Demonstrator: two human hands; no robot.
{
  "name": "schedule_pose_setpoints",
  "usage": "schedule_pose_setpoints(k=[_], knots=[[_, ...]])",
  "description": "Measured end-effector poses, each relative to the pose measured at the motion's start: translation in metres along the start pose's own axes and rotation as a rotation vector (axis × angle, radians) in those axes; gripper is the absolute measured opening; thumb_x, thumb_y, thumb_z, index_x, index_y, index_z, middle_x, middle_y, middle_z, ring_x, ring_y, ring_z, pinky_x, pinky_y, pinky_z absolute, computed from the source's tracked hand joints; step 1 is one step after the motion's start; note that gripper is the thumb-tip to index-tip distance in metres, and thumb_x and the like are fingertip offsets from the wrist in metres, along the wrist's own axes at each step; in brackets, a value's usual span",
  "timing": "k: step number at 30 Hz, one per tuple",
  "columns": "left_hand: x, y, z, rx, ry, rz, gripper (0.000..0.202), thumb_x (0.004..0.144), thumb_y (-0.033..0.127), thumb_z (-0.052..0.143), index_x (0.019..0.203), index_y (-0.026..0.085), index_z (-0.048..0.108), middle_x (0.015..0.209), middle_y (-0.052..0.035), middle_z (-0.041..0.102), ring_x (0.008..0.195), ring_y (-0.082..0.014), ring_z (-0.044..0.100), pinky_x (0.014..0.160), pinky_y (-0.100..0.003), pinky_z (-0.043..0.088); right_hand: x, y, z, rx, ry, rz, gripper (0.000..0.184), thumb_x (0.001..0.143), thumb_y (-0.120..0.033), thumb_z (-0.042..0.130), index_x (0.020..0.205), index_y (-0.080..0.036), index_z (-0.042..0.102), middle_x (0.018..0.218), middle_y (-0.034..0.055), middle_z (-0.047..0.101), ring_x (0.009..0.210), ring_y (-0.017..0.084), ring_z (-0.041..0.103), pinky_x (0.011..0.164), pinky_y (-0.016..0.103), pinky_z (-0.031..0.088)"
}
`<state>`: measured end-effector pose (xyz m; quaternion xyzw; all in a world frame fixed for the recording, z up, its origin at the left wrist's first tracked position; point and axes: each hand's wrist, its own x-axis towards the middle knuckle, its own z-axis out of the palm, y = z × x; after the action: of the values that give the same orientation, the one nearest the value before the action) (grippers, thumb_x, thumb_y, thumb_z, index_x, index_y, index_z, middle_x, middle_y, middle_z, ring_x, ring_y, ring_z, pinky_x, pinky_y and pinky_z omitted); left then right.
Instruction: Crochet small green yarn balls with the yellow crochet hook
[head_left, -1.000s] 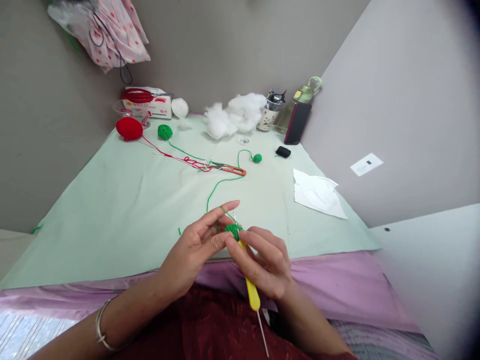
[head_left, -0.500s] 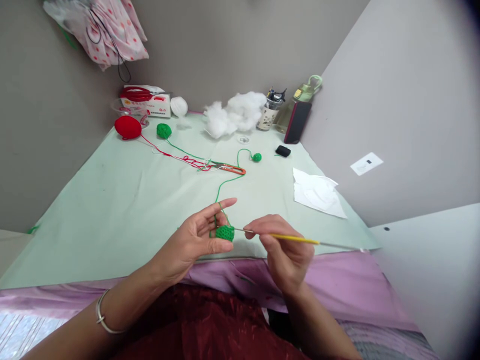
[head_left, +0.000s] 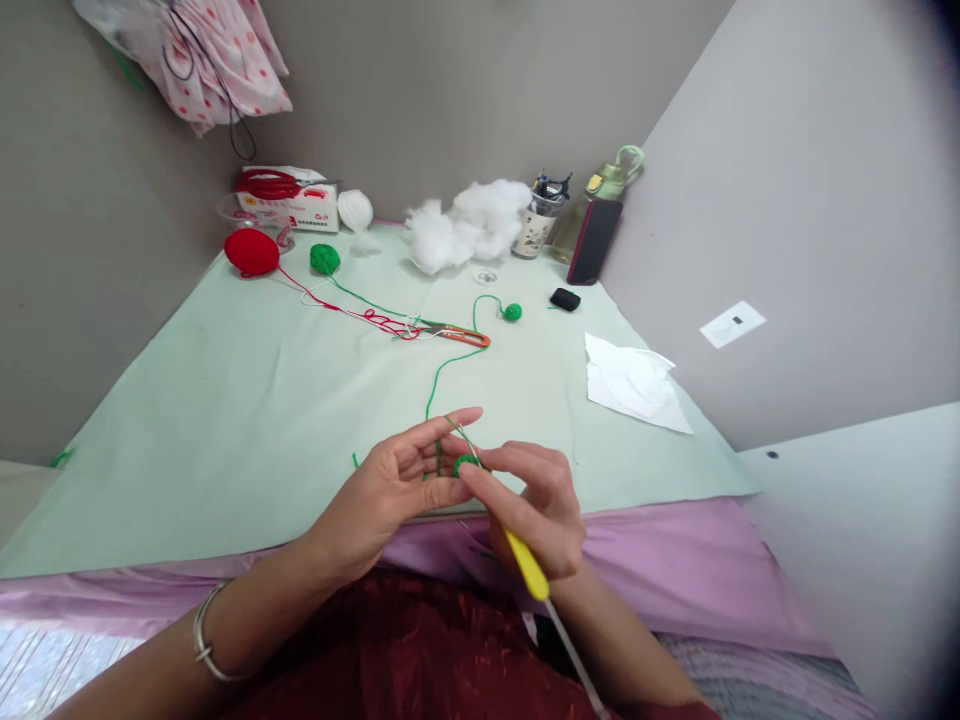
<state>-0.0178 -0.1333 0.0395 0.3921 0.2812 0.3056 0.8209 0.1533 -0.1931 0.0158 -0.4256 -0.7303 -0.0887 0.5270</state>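
My left hand [head_left: 390, 490] pinches a small green crochet piece [head_left: 465, 464] near the table's front edge, with the green yarn [head_left: 439, 375] looped over its forefinger. My right hand [head_left: 536, 505] grips a yellow-handled crochet hook [head_left: 529, 568], its tip buried in the green piece and its metal tail pointing down toward my lap. The two hands touch at the piece. The yarn runs back across the table to a green yarn ball [head_left: 325, 258].
On the pale green cloth [head_left: 225, 400] lie orange snips [head_left: 465, 338], red thread, a red ball [head_left: 251, 250], a small green ball [head_left: 513, 312], white stuffing [head_left: 469, 225], a cup, a bottle, a dark phone [head_left: 592, 243], and white paper [head_left: 634, 385]. Walls close in on both sides.
My right hand has swung the hook from lying sideways to the right back into the green piece, handle now pointing down. The left hand has stayed put with the piece.
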Motion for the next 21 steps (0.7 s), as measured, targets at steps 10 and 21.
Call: schedule_pose_setpoints(k=[10,21], knots=[[0.003,0.011,-0.018,-0.048,-0.165,-0.036,0.05,0.086,0.032,0.081,0.135,0.028,0.073,0.107,-0.0039,0.072,0.105,-0.0183,0.062,0.101,-0.03,0.041,0.017,0.004,-0.006,0.552,0.087,0.475,0.018,0.099,-0.024,0.065,0.105,-0.031,0.08,0.087,0.004,0.077,0.076,0.02,0.07,0.068,0.037,0.059],[0.0,0.012,-0.024,0.024,-0.197,-0.024,0.046,0.089,0.036,0.075,0.133,0.027,0.074,0.105,-0.0053,0.07,0.104,-0.0217,0.062,0.101,-0.035,0.041,0.019,0.01,-0.004,0.922,0.134,0.679,0.013,0.095,-0.023,0.07,0.095,-0.023,0.083,0.082,0.0045,0.076,0.065,0.014,0.064,0.057,0.029,0.054]])
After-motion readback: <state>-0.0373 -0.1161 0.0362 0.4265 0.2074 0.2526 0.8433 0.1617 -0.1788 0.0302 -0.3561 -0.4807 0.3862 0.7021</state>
